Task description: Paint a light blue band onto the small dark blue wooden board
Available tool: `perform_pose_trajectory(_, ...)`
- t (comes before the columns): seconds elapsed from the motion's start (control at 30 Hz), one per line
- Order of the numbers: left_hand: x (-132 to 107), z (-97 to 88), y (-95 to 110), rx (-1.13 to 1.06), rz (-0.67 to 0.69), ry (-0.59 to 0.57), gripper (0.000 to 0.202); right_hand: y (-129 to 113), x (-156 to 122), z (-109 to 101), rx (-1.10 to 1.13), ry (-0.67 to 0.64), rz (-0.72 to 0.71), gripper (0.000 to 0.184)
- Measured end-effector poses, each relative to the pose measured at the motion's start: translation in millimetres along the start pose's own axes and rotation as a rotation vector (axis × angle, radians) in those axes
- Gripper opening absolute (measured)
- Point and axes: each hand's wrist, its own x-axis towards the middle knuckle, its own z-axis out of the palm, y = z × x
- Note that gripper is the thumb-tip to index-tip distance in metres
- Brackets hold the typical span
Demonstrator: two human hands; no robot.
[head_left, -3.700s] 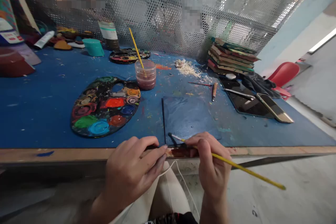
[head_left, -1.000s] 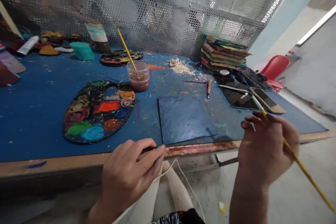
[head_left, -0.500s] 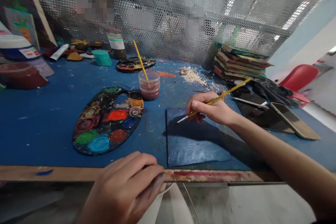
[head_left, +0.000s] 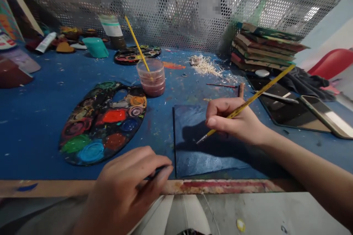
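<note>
My right hand (head_left: pixel 234 123) is closed on a thin yellow paintbrush (head_left: pixel 256 95), its tip just above a dark blue painted board (head_left: pixel 193 158) that lies flat near the table's front edge. My left hand (head_left: pixel 127 187) rests at the table edge, fingers curled onto the board's near left corner, pinching something dark that I cannot make out. An oval palette (head_left: pixel 102 121) full of paint blobs lies to the left of the board. Behind it stands a clear cup (head_left: pixel 153 77) of reddish water with a second yellow brush (head_left: pixel 136 44) in it.
A stack of painted boards (head_left: pixel 264 47) sits at the back right, with a dark tray (head_left: pixel 286 114), a phone (head_left: pixel 328 115) and dark cloth in front. Wood shavings (head_left: pixel 205 66), a second palette (head_left: pixel 136 54), a teal cup (head_left: pixel 95 47) and tubes line the mesh screen.
My right hand swung out to the right off the table edge with the brush, then came forward over the blue board. In the last half second it drew nearer and the tip dropped.
</note>
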Motion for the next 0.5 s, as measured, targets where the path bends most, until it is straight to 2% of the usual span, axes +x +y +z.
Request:
perform_pose_trajectory(0.13,-0.6,-1.0,1.7,-0.016,-0.007,-0.009,0.018,-0.3,-1.2,2.7,-0.045,0.087,0.021,0.044)
perform_pose_trajectory(0.33,-4.7,1.5,-6.2,-0.06,0.003,-0.065,0.009,-1.9,-3.0,-13.9,0.044,0.041,0.066,0.042)
perform_pose_trajectory(0.5,-13.7,5.5,-6.0,-0.095,-0.041,-0.081,0.008,-3.3,-3.7,-29.2,-0.064,0.193,0.011,0.041)
